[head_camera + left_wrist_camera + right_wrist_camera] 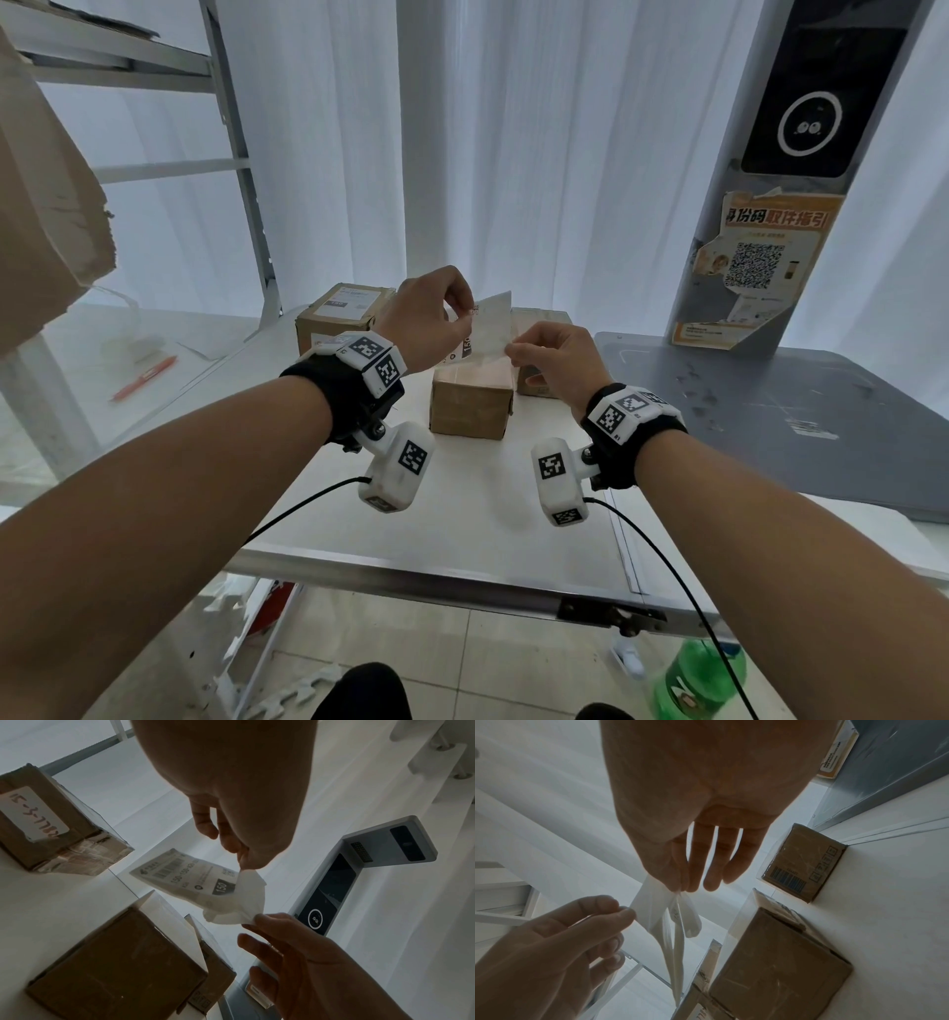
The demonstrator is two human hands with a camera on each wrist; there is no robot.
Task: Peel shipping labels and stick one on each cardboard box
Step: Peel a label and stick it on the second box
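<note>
Head view, middle of the frame: the left hand (pixel 429 321) pinches the printed label (pixel 190 877) at one corner between thumb and forefinger, and the right hand (pixel 557 357) pinches the white backing sheet (pixel 246 903) at its lower edge, its other fingers loosely extended. Both hands hold the paper in the air, label and backing partly separated. Directly below them a plain cardboard box (pixel 471 403) sits on the white worktop (pixel 462 519). Behind it, up and to the left, stands a second box (pixel 341 316) with a label on top; a third box (pixel 805 862) lies to the right, beside a grey scanner stand (pixel 791 205).
</note>
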